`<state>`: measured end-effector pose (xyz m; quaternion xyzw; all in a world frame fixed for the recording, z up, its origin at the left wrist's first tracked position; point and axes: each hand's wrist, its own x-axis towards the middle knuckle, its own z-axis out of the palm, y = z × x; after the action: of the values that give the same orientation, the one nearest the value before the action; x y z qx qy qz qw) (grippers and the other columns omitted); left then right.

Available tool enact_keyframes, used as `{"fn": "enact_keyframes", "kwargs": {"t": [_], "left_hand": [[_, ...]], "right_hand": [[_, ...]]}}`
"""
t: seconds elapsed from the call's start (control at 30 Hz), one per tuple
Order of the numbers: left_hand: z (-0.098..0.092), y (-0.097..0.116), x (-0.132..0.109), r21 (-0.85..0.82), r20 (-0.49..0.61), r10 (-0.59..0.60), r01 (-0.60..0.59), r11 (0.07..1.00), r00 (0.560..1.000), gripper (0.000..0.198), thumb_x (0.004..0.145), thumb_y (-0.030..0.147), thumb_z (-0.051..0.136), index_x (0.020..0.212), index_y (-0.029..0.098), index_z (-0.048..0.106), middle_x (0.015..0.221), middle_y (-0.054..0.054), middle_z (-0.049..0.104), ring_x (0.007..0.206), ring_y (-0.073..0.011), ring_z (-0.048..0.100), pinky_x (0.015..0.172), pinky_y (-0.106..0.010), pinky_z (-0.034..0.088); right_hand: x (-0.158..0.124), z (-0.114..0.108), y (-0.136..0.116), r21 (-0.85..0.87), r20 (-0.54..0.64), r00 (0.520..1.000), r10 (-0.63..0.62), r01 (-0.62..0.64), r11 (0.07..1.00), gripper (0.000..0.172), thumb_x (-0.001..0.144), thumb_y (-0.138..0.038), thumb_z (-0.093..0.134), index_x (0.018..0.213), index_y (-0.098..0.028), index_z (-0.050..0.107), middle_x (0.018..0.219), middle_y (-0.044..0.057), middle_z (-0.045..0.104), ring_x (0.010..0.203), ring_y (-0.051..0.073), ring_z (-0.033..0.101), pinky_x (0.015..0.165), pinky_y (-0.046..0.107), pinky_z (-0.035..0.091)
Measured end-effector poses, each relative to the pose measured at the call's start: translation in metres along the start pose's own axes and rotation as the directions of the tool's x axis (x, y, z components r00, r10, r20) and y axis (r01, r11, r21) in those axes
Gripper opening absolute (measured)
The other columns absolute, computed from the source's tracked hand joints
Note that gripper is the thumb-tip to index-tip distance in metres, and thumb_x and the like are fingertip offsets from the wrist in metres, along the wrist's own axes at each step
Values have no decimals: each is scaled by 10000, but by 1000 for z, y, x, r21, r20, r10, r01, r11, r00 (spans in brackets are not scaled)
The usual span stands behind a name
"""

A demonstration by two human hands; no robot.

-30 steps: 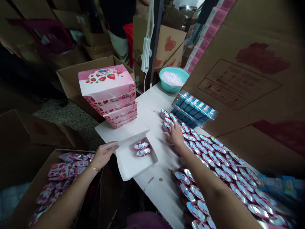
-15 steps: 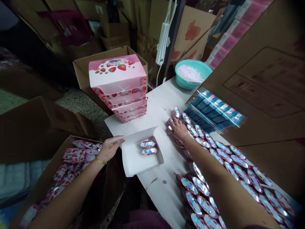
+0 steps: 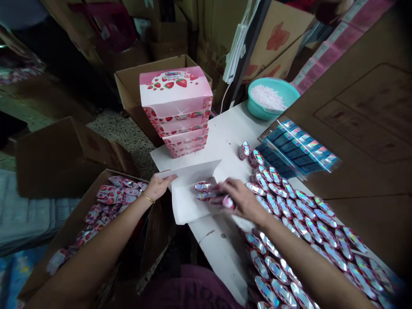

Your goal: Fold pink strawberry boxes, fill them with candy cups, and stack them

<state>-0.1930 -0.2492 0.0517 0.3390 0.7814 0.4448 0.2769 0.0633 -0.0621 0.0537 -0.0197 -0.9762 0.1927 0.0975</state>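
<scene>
An open white box (image 3: 186, 210) lies at the table's left edge with two shiny oval-topped packs (image 3: 202, 186) inside. My left hand (image 3: 160, 185) pinches the raised lid of that box. Over the box's right side is my right hand (image 3: 240, 199), blurred by motion, its fingers closed on small pink packs (image 3: 228, 202); how many is unclear. Many similar packs (image 3: 302, 216) stand in rows under and beyond my right forearm.
Closed strawberry-print boxes (image 3: 177, 92) are stacked behind. A teal bowl (image 3: 273, 112) of white pieces and blue plastic-wrapped packs (image 3: 294, 148) sit at the back right. A carton of pink packs (image 3: 109, 195) stands lower left. A person's dark-clothed legs (image 3: 54, 56) show at upper left.
My right hand has moved left from the rows of packs to the box, carrying packs with it. My left hand stays on the lid. The view has shifted somewhat.
</scene>
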Motion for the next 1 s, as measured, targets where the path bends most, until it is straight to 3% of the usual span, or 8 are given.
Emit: {"fn": "enact_keyframes", "kwargs": {"t": [0.17,0.37,0.47,0.53,0.7,0.87,0.93,1.0], "left_hand": [[-3,4,1,53,18,21,-22,998,1000,507,667,608,508,764,128,640,777,-72,687,832,-220,605,788,-332,489],[-7,4,3,133,70,54,-63,989,996,450,698,558,490,706,130,632,747,-60,673,729,-189,601,739,-304,491],[-7,4,3,132,56,47,-54,990,997,439,699,546,499,721,129,633,772,-67,679,747,-193,605,761,-308,487],[-7,5,4,118,33,45,-48,992,998,435,695,541,510,748,128,638,810,-73,684,778,-197,607,782,-308,484],[-7,12,5,139,68,62,-71,988,996,395,694,519,520,681,141,631,725,-51,675,700,-176,601,704,-270,496],[-11,15,7,174,84,49,-63,983,995,354,700,477,525,723,148,654,722,-39,683,680,-176,608,664,-254,503],[-12,14,9,180,68,38,-50,982,997,343,700,473,525,729,160,663,737,-35,695,695,-186,622,681,-262,512],[-12,12,11,172,65,37,-47,984,997,332,700,474,528,731,175,670,768,-28,705,728,-197,635,709,-271,520]], "right_hand": [[7,56,-48,-52,295,945,-143,165,985,695,740,-475,586,1335,-223,330,1305,149,394,1091,271,414,849,392,382],[6,105,-21,-311,184,982,47,13,950,568,815,-254,533,1339,-304,319,1385,88,355,1208,289,348,900,438,337],[1,106,-15,-337,135,983,124,-72,939,731,737,-365,628,1365,-323,256,1463,53,204,1302,333,190,957,507,279],[1,105,-14,-306,150,987,51,-2,952,752,729,-407,629,1369,-330,242,1477,19,157,1328,318,118,1008,523,209],[16,112,-2,-225,255,956,-145,205,953,491,845,-246,482,1311,-336,360,1430,-33,294,1331,266,151,1038,526,154],[23,100,16,-101,330,894,-302,352,931,496,831,-172,465,1288,-349,389,1411,-52,330,1330,199,178,1060,457,134],[21,82,31,-86,285,929,-236,270,959,518,837,-278,473,1333,-317,329,1425,-2,307,1325,206,189,1058,447,145],[17,59,58,-171,129,987,93,-71,983,563,843,-369,446,1366,-236,285,1414,87,315,1293,240,257,1035,441,206]]}}
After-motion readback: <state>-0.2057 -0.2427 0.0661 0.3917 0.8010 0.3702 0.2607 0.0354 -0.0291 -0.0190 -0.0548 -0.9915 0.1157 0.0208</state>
